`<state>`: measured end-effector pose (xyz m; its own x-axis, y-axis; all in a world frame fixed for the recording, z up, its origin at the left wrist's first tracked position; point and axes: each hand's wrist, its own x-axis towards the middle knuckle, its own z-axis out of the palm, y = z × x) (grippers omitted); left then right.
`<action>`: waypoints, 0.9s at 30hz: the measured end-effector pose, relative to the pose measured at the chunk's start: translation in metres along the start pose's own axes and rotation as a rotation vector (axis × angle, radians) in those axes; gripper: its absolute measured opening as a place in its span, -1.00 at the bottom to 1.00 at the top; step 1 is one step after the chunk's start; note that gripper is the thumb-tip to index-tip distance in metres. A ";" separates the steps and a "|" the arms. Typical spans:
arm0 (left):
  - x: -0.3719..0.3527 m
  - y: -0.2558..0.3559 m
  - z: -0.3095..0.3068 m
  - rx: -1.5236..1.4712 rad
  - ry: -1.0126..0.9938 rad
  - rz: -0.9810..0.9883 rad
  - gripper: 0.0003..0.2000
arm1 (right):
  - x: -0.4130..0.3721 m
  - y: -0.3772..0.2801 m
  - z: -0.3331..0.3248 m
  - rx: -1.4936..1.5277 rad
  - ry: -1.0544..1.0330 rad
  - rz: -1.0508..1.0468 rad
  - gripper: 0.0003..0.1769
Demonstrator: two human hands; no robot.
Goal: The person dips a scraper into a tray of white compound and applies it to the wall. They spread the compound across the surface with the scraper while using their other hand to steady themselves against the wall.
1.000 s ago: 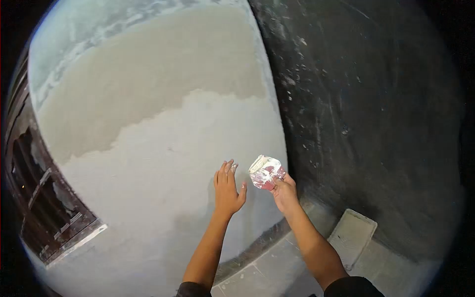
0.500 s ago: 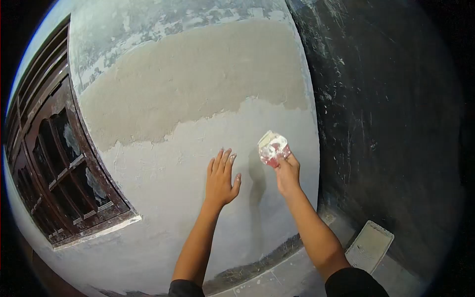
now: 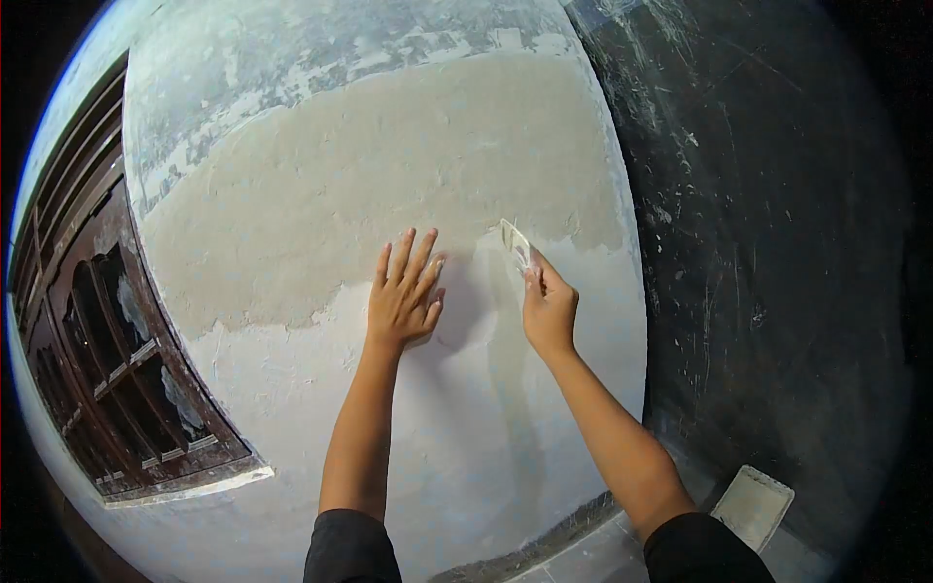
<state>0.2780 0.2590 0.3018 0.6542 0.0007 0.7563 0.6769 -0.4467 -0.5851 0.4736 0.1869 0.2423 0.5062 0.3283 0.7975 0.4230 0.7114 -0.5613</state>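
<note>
My right hand (image 3: 551, 316) grips a small putty scraper (image 3: 518, 245) smeared with pale putty. The scraper is turned nearly edge-on, its blade up against the wall at the lower border of a wet beige band (image 3: 389, 165). To its left, my left hand (image 3: 403, 301) is open, fingers spread over the wall where the beige meets the white part (image 3: 447, 447), with a shadow beside it. Higher up, the wall (image 3: 321, 39) is patchy blue-grey.
A brown wooden window (image 3: 146, 360) with bars and a pale sill is set in the wall on the left. At right rises a dark, scratched wall (image 3: 777, 243). On the floor at lower right lies a rectangular tray (image 3: 753, 507) of pale material.
Both hands have moved up the wall, the left one to the beige border. My right hand has turned the scraper from face-on to nearly edge-on, against the wall. The view has shifted slightly.
</note>
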 end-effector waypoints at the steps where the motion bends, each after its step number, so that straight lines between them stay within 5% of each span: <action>1: -0.002 0.002 0.002 0.017 -0.026 -0.040 -0.52 | 0.001 0.004 0.004 -0.001 0.003 -0.006 -0.60; 3: -0.006 0.001 0.005 0.018 0.003 -0.063 -0.51 | -0.001 0.016 0.019 -0.100 0.119 -0.275 -0.60; 10: -0.010 -0.006 0.014 -0.085 0.140 -0.009 -0.51 | -0.015 0.057 0.081 -0.504 0.134 -0.550 -0.44; 18: -0.010 -0.006 0.015 -0.138 0.184 0.010 -0.51 | -0.055 0.066 0.058 -0.627 0.129 -0.569 -0.51; 24: -0.005 -0.005 0.016 -0.080 0.143 0.044 -0.54 | 0.002 0.012 0.009 -0.175 0.291 -0.158 -0.26; 27: 0.010 -0.007 0.022 -0.069 0.186 0.076 -0.56 | 0.040 0.016 -0.001 -0.226 0.230 -0.113 -0.20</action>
<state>0.2873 0.2823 0.3072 0.6243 -0.1977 0.7557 0.5991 -0.4997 -0.6257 0.5016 0.2110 0.2652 0.5918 0.0884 0.8012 0.6287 0.5714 -0.5275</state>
